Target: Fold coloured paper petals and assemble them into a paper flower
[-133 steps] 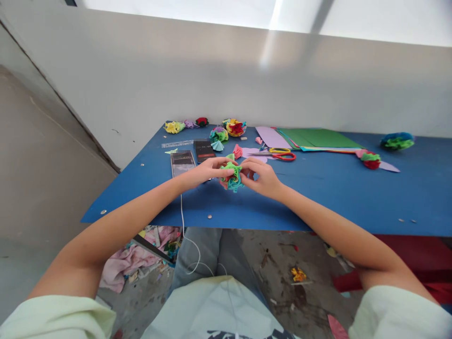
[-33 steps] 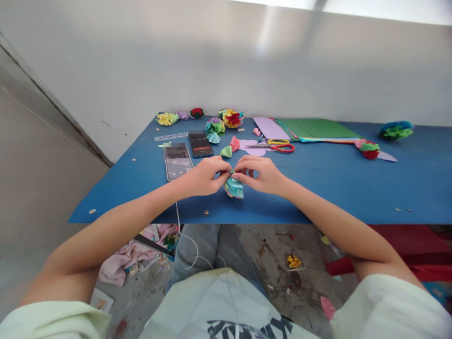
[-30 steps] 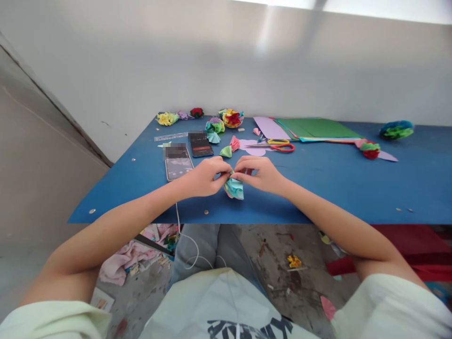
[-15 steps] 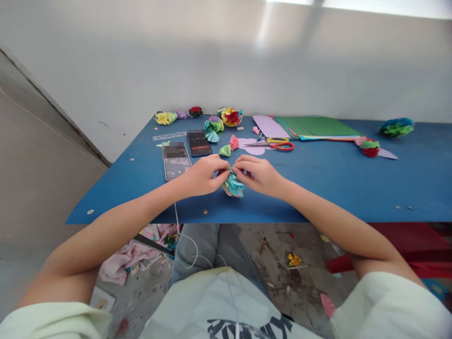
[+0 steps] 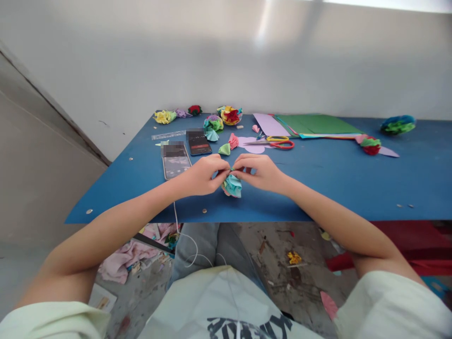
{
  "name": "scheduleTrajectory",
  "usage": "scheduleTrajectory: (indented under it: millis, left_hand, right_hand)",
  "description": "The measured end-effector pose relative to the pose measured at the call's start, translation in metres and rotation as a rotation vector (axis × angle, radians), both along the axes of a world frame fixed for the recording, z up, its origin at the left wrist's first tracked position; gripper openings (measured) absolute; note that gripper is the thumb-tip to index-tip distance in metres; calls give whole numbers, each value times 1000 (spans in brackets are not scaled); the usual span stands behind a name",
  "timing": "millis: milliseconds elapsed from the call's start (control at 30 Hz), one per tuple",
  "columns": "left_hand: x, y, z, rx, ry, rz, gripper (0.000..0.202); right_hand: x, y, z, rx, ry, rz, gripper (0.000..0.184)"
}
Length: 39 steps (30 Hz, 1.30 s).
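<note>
Both my hands meet over the front part of the blue table (image 5: 339,188). My left hand (image 5: 212,174) and my right hand (image 5: 259,172) pinch the narrow top end of a crumpled paper flower (image 5: 233,186), light blue with some pale green and pink. The flower hangs with its ruffled petals downward, just above the tabletop. My fingertips cover most of the pinched end. Just beyond the hands lie a green folded paper piece (image 5: 224,149) and a pink one (image 5: 233,141).
Two phones, a white one (image 5: 176,161) and a dark one (image 5: 198,142), lie left, with a cable off the front edge. Behind are scissors (image 5: 282,143) on a purple paper flower shape (image 5: 252,147), a green paper stack (image 5: 318,125), a clear ruler (image 5: 168,135) and several paper flowers.
My right fingers have shifted slightly at the pinched end, and the flower has turned and moved a little to the left. My left hand stays nearly still.
</note>
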State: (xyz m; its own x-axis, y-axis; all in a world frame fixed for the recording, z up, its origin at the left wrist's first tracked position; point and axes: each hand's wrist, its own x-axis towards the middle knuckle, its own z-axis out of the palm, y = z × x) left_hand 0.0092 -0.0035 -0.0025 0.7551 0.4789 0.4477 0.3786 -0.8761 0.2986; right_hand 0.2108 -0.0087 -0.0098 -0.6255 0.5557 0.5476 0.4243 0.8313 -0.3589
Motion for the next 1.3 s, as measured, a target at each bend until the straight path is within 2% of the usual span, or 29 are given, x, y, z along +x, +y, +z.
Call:
scheduleTrajectory:
  millis: [400, 767, 1000, 1167, 1300]
  left_hand:
    - [-1, 0, 0, 18, -1, -48, 17]
    - [-1, -1, 3, 12, 13, -49, 17]
    - [-1, 0, 2, 24, 21, -34, 17]
    - [1, 0, -1, 55, 13, -18, 17]
    - [1, -1, -5, 95, -50, 49, 7]
  right_hand:
    - [2, 0, 5, -188, 29, 52, 16]
    - [5, 2, 8, -258, 20, 104, 23]
    - [5, 1, 4, -88, 4, 55, 13]
    - [2, -1, 0, -50, 10, 4, 10]
    - [-4, -5, -4, -36, 63, -67, 9]
